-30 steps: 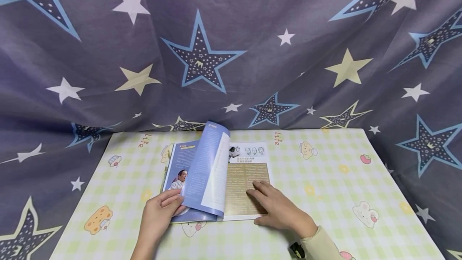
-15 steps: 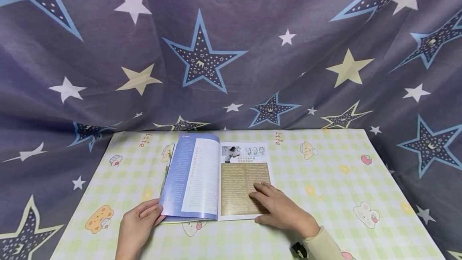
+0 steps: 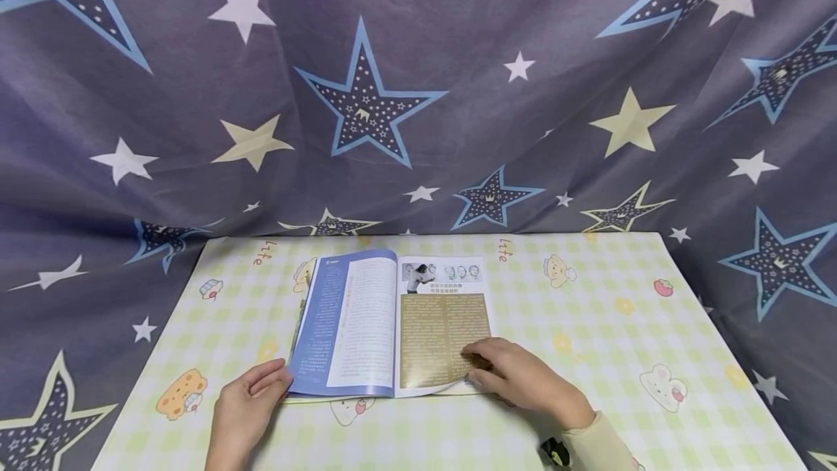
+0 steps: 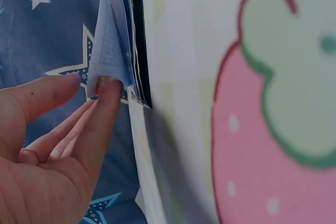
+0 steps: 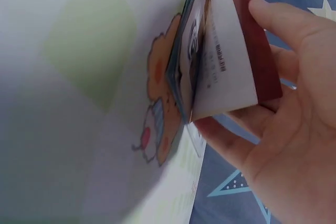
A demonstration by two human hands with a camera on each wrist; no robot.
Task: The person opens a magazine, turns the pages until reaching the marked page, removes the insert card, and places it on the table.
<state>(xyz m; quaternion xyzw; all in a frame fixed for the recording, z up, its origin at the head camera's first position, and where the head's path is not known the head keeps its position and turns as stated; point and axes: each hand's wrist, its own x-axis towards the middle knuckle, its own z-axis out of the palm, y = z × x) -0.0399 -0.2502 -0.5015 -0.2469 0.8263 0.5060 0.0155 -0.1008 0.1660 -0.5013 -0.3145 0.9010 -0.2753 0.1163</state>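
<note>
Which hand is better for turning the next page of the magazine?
Probably the right hand: it holds up the lower corner of the right-hand page. The left hand is across the magazine, at its left edge.

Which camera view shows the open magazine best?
The head view: both facing pages of the magazine show nearly whole. The left wrist view catches a narrow corner by the left hand; the right wrist view, a raised page by the right hand.

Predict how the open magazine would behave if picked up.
The magazine would probably flop: a page corner curls up at the right hand. Its pages show a sheen, so might slip. Lying open, it seems unlikely to roll.
</note>
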